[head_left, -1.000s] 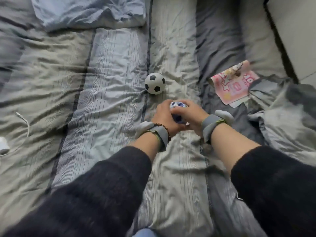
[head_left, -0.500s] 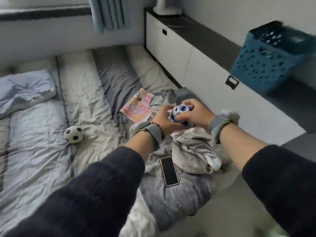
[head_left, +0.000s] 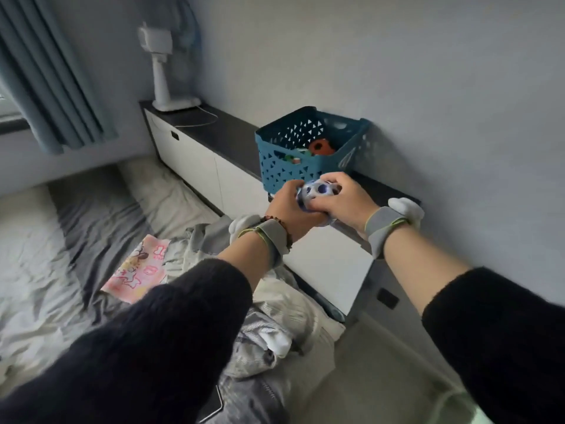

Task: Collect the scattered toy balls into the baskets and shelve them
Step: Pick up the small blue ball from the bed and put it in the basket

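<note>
A small white ball with blue spots (head_left: pixel 316 191) is held between both hands in mid-air. My left hand (head_left: pixel 289 211) cups it from the left and below. My right hand (head_left: pixel 344 198) grips it from the right, fingers curled over the top. Just behind the hands a blue perforated basket (head_left: pixel 293 162) stands on the dark top of a low cabinet (head_left: pixel 226 130). Inside the basket lie an orange and black ball (head_left: pixel 321 147) and other small toys, partly hidden by the wall of the basket.
A white standing fan (head_left: pixel 163 65) sits at the far end of the cabinet top. The bed (head_left: pixel 61 240) lies to the left, with a pink printed cloth (head_left: pixel 139 269) and crumpled clothes (head_left: pixel 269 332) on it. Blue curtains (head_left: pixel 46 71) hang at the upper left.
The view has swung from the bed up and right to the cabinet. Both hands carried the spotted ball up close to the blue basket. The black and white ball left the view.
</note>
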Action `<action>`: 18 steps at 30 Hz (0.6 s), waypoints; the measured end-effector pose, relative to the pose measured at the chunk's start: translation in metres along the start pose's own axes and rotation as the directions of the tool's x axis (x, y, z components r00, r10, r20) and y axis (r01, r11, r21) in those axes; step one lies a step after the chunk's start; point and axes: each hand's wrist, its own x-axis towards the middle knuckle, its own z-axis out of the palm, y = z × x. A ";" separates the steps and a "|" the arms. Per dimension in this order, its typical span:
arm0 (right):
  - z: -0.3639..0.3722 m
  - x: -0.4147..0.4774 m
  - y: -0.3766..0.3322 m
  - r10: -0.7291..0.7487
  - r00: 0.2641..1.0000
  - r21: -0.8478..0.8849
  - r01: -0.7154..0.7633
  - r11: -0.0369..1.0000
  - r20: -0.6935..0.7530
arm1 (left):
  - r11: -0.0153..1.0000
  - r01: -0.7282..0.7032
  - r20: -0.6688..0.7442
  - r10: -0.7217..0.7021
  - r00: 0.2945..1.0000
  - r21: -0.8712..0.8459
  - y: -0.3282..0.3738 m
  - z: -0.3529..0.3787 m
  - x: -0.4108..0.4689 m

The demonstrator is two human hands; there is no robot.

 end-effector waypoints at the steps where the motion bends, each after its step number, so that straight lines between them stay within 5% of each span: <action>1: -0.002 0.003 0.001 -0.004 1.000 -0.006 0.004 1.000 -0.009 | 0.999 -0.011 -0.013 0.011 1.000 0.032 0.000 0.001 0.004; 18: -0.055 0.215 0.004 -0.081 0.995 -0.265 0.065 0.962 -0.051 | 0.961 -0.005 -0.066 0.025 0.997 0.275 0.023 0.025 0.232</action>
